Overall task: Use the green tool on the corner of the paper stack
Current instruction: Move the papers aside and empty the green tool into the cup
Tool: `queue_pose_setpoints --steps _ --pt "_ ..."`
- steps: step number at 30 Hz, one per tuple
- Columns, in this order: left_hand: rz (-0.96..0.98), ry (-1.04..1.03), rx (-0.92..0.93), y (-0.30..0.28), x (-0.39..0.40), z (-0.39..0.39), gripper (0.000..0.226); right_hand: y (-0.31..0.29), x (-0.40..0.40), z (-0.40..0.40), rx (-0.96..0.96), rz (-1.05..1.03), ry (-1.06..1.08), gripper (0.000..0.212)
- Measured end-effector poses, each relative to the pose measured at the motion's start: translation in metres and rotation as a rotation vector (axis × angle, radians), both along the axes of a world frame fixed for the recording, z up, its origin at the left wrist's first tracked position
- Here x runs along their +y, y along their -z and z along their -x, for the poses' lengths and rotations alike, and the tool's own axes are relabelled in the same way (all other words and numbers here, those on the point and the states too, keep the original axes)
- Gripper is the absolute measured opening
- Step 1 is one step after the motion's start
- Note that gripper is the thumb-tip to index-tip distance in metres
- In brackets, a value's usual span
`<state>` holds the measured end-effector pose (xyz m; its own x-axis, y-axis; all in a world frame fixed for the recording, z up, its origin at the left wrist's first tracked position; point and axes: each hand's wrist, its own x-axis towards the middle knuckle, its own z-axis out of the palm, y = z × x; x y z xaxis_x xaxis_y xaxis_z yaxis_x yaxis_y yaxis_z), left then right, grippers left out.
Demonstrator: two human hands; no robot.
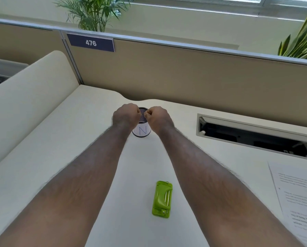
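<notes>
Lime-green plastic hand tool [162, 199] lies near the desk's [74, 139] front edge: looks light, rigid, slick; I'd grip its long sides. Printed white paper stack [298, 196] at the right edge looks floppy. Left hand [126, 116] and right hand [158, 118] are fisted, fingers curled in, over a mesh cup [141, 130]; whether they pinch anything, can't tell.

green tool [162, 199] — lime plastic, flat on the desk, long axis running near to far, untouched | paper stack [298, 195] — printed white sheets, lying flat well to its right, cut by the frame edge

The paper stack [298, 198] runs off the right edge, its print too blurred to read. Both hands, left [126, 115] and right [157, 117], cover most of the mesh cup [142, 130]; their curled fingertips are hidden.
</notes>
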<state>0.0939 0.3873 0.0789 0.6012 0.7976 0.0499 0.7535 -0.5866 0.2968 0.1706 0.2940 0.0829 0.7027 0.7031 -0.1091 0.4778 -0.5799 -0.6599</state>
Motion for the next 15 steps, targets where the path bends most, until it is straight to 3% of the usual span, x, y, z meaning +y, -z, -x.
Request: queue_pose_setpoints --steps 4,10,15 --pt "-0.043 0.048 0.058 -0.001 0.000 -0.001 0.029 -0.003 0.005 0.001 -0.026 0.081 -0.020 0.034" --pt "0.003 0.039 0.021 -0.006 0.000 0.002 0.032 -0.003 0.006 -0.002 0.035 0.032 -0.036 0.034" --pt "-0.001 -0.016 -0.242 -0.004 -0.005 0.013 0.032 0.001 -0.003 -0.003 0.088 -0.107 -0.036 0.021"
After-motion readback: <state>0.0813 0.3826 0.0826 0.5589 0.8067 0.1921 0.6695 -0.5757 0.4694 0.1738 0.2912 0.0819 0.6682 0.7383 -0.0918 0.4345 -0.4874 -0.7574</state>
